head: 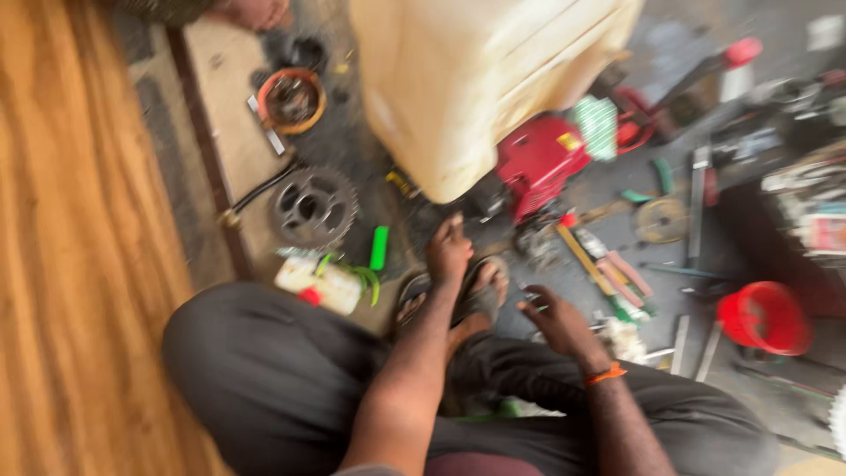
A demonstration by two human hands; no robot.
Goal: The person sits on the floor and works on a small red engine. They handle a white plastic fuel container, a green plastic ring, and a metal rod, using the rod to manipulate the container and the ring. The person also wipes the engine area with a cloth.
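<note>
The whole view is blurred by motion. I sit on the floor in dark grey trousers (264, 370), my feet in sandals (480, 295). My left hand (449, 251) reaches forward over my foot, fingers together, close to the floor beside a big cream-coloured tank (476, 79). My right hand (557, 323), with an orange band at the wrist, hovers to the right of my foot. A small dark thing shows at its fingertips, but I cannot tell whether it is held. A red engine housing (538, 159) stands just beyond both hands.
A toothed sprocket (313, 207), an orange-rimmed ring (291, 99), a green handle (379, 247) and a white container (317, 284) lie left. Pliers and hand tools (617, 273), a round disc (661, 220) and a red bowl (765, 317) lie right. Another person's hand (256, 11) shows at the top.
</note>
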